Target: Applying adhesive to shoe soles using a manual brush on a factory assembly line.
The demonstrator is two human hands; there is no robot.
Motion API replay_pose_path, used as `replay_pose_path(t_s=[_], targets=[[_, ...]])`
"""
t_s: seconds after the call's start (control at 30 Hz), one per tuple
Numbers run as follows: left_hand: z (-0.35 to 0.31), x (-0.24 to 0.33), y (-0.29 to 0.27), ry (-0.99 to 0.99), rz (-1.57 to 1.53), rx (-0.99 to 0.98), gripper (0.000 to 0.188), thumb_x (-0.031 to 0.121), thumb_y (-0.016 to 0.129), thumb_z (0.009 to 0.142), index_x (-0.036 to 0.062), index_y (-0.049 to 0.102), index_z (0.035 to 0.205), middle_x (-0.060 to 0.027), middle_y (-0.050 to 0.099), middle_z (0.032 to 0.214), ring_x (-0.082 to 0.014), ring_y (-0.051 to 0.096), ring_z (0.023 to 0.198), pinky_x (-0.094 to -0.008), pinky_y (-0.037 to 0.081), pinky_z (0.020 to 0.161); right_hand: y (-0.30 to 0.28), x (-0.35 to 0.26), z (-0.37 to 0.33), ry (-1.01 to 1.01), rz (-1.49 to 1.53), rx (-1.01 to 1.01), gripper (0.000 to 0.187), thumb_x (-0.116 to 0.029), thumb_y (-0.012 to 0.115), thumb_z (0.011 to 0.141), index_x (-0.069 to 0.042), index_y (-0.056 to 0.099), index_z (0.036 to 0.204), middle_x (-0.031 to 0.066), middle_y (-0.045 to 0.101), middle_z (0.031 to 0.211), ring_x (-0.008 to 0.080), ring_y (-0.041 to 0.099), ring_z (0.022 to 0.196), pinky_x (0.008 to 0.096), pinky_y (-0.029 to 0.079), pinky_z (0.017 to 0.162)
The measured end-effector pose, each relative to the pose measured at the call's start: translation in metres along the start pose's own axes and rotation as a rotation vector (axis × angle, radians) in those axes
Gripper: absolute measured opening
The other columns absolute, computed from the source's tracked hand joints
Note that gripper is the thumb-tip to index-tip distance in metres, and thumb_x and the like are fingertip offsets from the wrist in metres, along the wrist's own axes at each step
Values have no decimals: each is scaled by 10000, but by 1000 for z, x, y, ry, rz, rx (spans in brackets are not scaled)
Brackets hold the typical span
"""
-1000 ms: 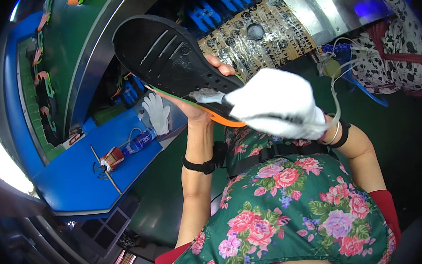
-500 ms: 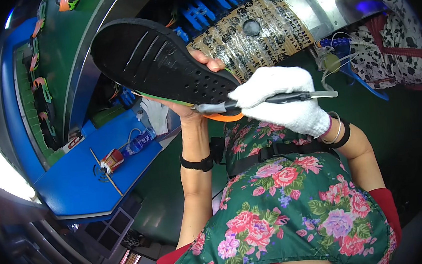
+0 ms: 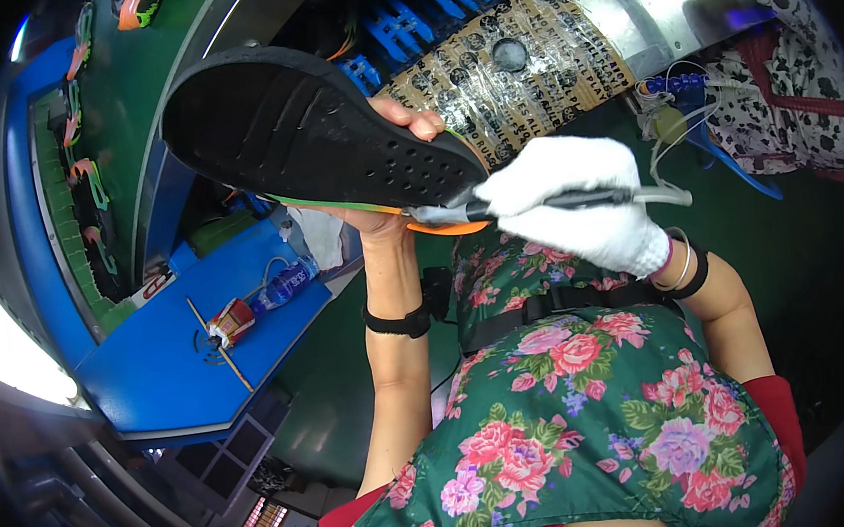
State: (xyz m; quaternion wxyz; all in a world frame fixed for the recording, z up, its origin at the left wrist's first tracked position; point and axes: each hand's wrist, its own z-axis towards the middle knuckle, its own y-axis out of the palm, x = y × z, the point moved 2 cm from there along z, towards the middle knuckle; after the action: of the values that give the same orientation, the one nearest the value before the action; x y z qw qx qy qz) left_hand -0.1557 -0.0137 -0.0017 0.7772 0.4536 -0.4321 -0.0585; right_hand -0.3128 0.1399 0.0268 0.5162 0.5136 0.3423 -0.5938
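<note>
My left hand (image 3: 408,119), bare, grips a shoe (image 3: 306,138) from beneath, fingers curled over its far edge. The shoe's black underside faces up, with slots toward its left end and rows of small holes toward its right end. Green and orange show along its near edge. My right hand (image 3: 569,200), in a white knit glove, is closed on a dark-handled brush (image 3: 577,198) with a pale tube at its back end. The brush's greyish tip (image 3: 430,215) lies at the shoe's near edge, close to the orange part. My left palm is mostly hidden behind the shoe.
Beyond the shoe, a bench covered in printed brown tape (image 3: 536,78) bears a small round dish (image 3: 509,54). On the blue table (image 3: 151,373) at left are a bottle (image 3: 288,283), a red container (image 3: 231,322) with a stick, and a white glove (image 3: 319,234). Several shoe parts line a green rack (image 3: 83,173).
The shoe has tipped a little, its left end moving left and slightly nearer. The gloved hand and brush have shifted slightly right, the brush tip still at the shoe's near edge.
</note>
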Motion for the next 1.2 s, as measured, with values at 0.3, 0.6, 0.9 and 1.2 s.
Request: replay_pose_path(t_s=[0.3,0.6,0.9,1.2], targets=[[9,2,-1,41,24,45,1103,936,527,727,-79,595,1153,-193,670,1007,-297,649,957,-446,482,936,0,5,-2,75,87,20,146,44,797,763,-14,775,895,157,773,961,245,741,857,349,577,766],[14,-9,-4,38,-24,97,1316,1074,395,592,-95,578,1168,-239,670,993,-326,629,941,-443,520,860,3,3,-3,38,102,54,149,15,772,837,-14,778,983,120,770,1020,182,738,930,318,583,845],[12,-16,-4,75,-26,195,1324,1089,315,589,-4,552,1299,-209,645,1045,-331,623,911,-463,513,814,-9,9,-10,253,341,214,215,21,748,857,22,759,1072,136,763,1066,179,725,982,323,578,883],[8,-15,-6,-57,-26,202,1319,1077,348,595,-23,543,1297,-210,652,1065,-353,639,910,-476,533,809,-14,11,-18,289,262,36,164,2,772,840,-4,776,1003,113,773,992,136,722,848,275,577,756]])
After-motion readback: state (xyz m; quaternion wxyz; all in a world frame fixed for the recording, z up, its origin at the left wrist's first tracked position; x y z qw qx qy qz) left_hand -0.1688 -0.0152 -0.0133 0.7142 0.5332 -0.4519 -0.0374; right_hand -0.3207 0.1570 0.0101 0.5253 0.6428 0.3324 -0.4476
